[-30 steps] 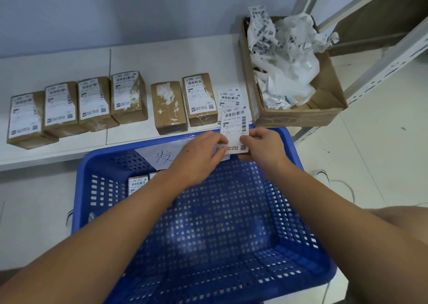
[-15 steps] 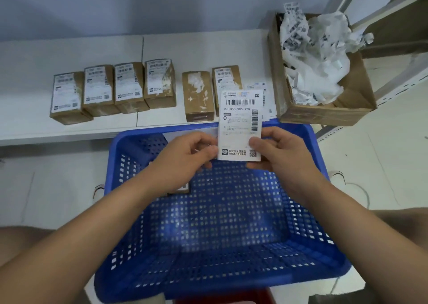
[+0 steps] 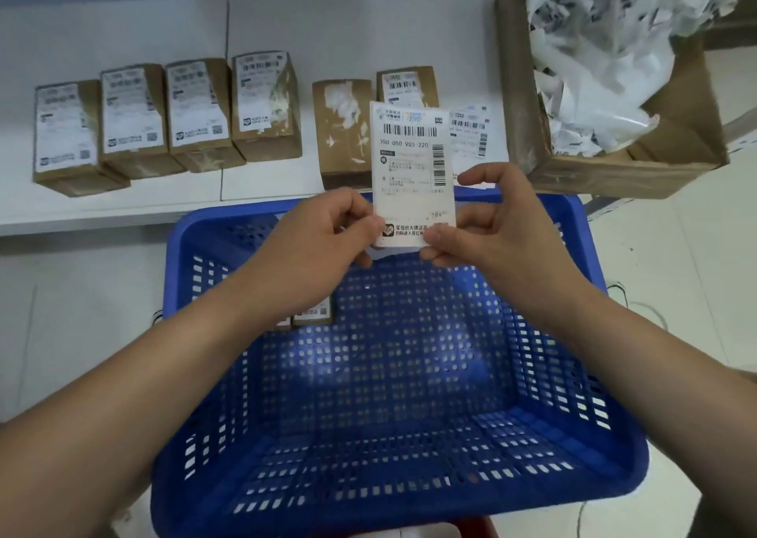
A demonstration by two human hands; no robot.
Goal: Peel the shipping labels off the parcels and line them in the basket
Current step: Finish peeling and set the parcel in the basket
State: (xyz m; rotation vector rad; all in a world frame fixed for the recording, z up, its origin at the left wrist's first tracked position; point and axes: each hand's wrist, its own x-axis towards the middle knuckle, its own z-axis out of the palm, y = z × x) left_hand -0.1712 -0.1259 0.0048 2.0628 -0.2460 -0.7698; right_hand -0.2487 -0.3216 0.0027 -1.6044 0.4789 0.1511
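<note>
Pinching the label (image 3: pixel 411 168) by its bottom corners, the left hand (image 3: pixel 323 234) and right hand (image 3: pixel 491 226) are holding it upright above the basket (image 3: pixel 573 226). Being thin, floppy and probably sticky-backed, it is best gripped at the edges.

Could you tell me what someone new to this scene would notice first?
First, the white shipping label held upright at centre, pinched at its lower corners by the left hand and right hand. Beneath them sits the big blue basket. Behind, brown parcels line the white shelf, and a cardboard box of crumpled paper stands at the upper right.
</note>
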